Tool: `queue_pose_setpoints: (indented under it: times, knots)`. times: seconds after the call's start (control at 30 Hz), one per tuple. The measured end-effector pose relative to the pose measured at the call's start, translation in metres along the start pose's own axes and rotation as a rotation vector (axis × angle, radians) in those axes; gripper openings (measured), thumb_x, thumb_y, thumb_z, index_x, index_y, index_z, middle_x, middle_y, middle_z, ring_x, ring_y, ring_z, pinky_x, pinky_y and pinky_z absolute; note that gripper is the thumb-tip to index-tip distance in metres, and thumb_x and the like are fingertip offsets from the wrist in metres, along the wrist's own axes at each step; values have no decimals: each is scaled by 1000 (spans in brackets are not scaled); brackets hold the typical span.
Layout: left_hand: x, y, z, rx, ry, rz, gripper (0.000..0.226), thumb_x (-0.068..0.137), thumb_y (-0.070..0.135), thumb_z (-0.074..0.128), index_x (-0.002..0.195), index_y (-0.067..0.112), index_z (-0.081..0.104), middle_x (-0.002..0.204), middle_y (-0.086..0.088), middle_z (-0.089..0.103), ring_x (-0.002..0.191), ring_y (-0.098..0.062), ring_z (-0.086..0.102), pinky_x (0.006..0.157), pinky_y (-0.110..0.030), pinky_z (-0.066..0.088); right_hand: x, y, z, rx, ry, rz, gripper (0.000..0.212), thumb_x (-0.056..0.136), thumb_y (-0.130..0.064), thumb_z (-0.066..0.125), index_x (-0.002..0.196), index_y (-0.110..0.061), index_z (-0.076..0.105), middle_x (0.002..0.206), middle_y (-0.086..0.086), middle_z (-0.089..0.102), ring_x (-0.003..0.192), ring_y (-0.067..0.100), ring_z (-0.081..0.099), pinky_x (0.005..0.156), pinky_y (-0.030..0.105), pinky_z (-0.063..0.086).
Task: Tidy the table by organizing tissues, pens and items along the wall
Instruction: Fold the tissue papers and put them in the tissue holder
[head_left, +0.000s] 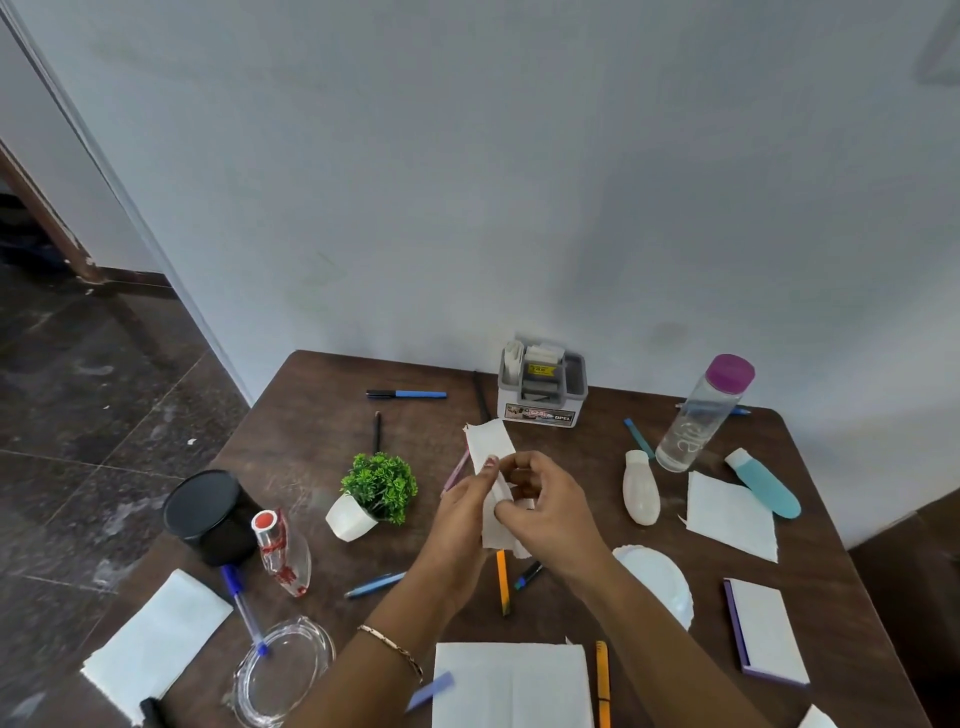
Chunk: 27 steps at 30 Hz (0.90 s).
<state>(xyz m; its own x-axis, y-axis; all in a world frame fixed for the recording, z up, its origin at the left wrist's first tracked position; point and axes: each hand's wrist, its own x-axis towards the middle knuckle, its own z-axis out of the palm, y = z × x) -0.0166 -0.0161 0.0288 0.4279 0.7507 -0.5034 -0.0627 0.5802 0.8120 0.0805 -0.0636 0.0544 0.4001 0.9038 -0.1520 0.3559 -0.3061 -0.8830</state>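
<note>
While left hand (462, 512) pinches folded tissue (488, 441), right hand (545, 501) apparently pinches its lower part.

Bracelet (392, 648): thin gold-coloured chain round the left wrist.
Forearms: both bare as far as I can see.
Left hand (460, 512): bare, short thumbnail.
Right hand (545, 506): bare.

Counting now: one tissue (491, 441) is being pinched in the fingers (505, 514), three bottles (691, 426) are sitting to their right, one potted plant (382, 486) left.

"OPEL" on the front label (541, 415) of the grey organizer (572, 401)
</note>
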Motion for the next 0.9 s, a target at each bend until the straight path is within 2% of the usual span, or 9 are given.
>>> queue_pose_setpoints:
  times: [0.07,0.13,0.2,0.3,0.43,0.53,0.6,0.77,0.9]
  knots:
    - [2,0,-3,-7,10,22,66,72,53,68,123,12,61,120,-16,64,110,-35,60,77,-39,54,-1,1,-2,77,-10,7,28,86,-16,66,101,-35,53,103,-19,58,100,5,58,83,18,47]
    - [4,1,-6,-80,3,17,47,88,34,61,125,7,58,115,-17,66,102,-31,64,76,-40,56,-1,0,-7,251,42,45,17,91,-11,57,99,-27,60,102,-13,64,99,8,60,84,27,52]
    - [5,5,-6,-150,-24,-19,39,96,26,51,132,11,52,116,-16,66,101,-31,66,80,-43,57,1,-1,-13,345,126,78,17,94,-10,49,99,-20,62,99,-6,66,93,12,60,78,29,51]
    - [5,9,-4,-204,-36,-39,40,98,29,48,136,16,48,119,-14,66,105,-32,66,86,-48,55,6,0,-21,333,197,96,14,97,-18,49,98,-21,62,99,-2,66,90,14,60,76,26,50]
    - [1,10,0,-289,-70,-62,41,96,43,44,131,22,51,108,-10,71,93,-29,70,74,-43,57,9,7,-22,294,176,115,10,95,-24,55,104,-27,58,104,-6,63,94,12,61,75,23,52]
    - [1,10,2,-292,-57,-78,48,93,44,48,137,24,47,119,-13,67,96,-31,68,72,-42,58,11,12,-20,247,181,167,28,90,-33,63,115,-29,51,113,-10,55,101,9,56,84,29,53]
    - [0,10,1,-292,-66,-64,49,93,45,47,137,24,47,119,-12,67,99,-31,68,75,-44,58,12,13,-20,256,151,233,38,89,-38,62,123,-28,47,117,-9,53,102,9,54,83,28,50]
    - [0,6,1,-174,-20,-11,46,98,41,40,141,25,41,124,-10,63,107,-30,64,75,-41,58,9,12,-22,392,-31,322,30,98,-39,47,121,-21,55,111,-1,64,97,14,63,66,22,50]
    - [1,4,1,-43,25,35,44,99,40,39,142,27,40,126,-6,61,106,-25,62,74,-37,56,6,16,-17,377,-60,282,33,99,-35,46,126,-17,54,120,1,62,103,16,62,67,22,51]
